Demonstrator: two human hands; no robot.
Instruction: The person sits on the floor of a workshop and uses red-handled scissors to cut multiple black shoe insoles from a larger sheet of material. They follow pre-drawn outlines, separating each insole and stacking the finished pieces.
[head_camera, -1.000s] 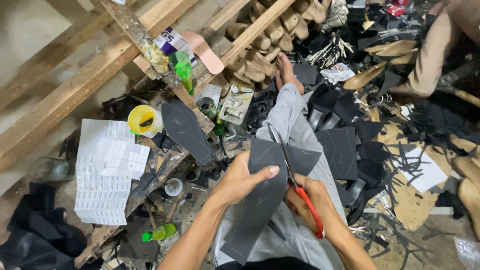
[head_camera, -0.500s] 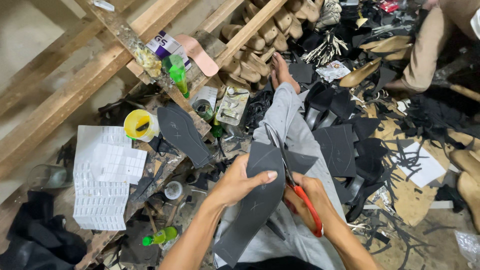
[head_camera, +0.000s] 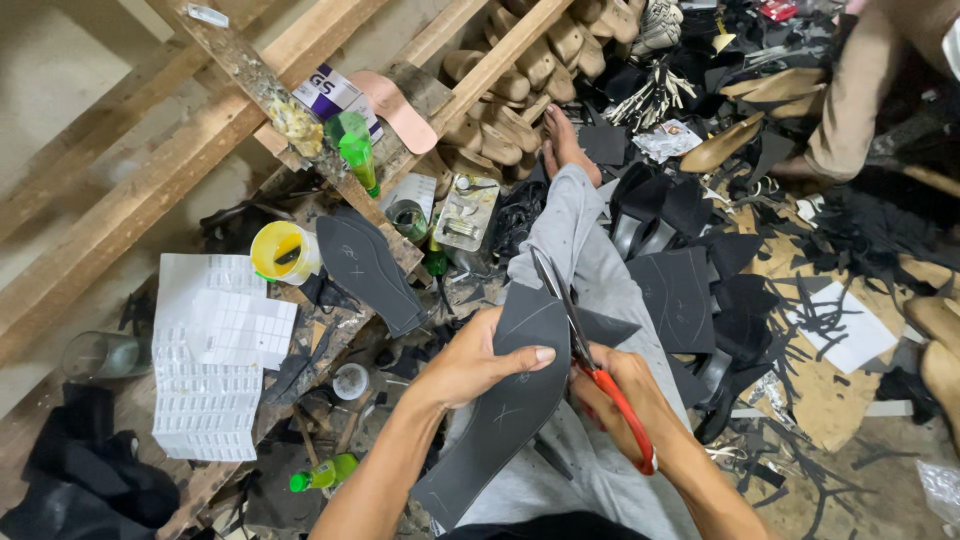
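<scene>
The left hand (head_camera: 470, 365) is pinching a dark grey sole-shaped rubber sheet (head_camera: 510, 400) at lower centre of the frame, thumb on top, fingers curled beneath. The right hand (head_camera: 620, 400) is gripping red-handled scissors (head_camera: 590, 355), blades parted along the sheet's right edge. Trimming appears under way, calling for steady feeding; the right fingers are partly hidden.

The dark sole sheet (head_camera: 510, 400) under my left hand (head_camera: 470, 365) looks like matt, slightly grainy rubber or foam, and the scissors (head_camera: 590, 360) in my right hand (head_camera: 620, 400) have dull grey metal blades with glossy red plastic handles. My trousers (head_camera: 585, 250) are soft grey cloth. At upper left the beams (head_camera: 120, 210) are rough, glue-smeared bare wood, beside a glossy yellow plastic cup (head_camera: 283, 250) and matt white paper sheets (head_camera: 215, 350).
</scene>
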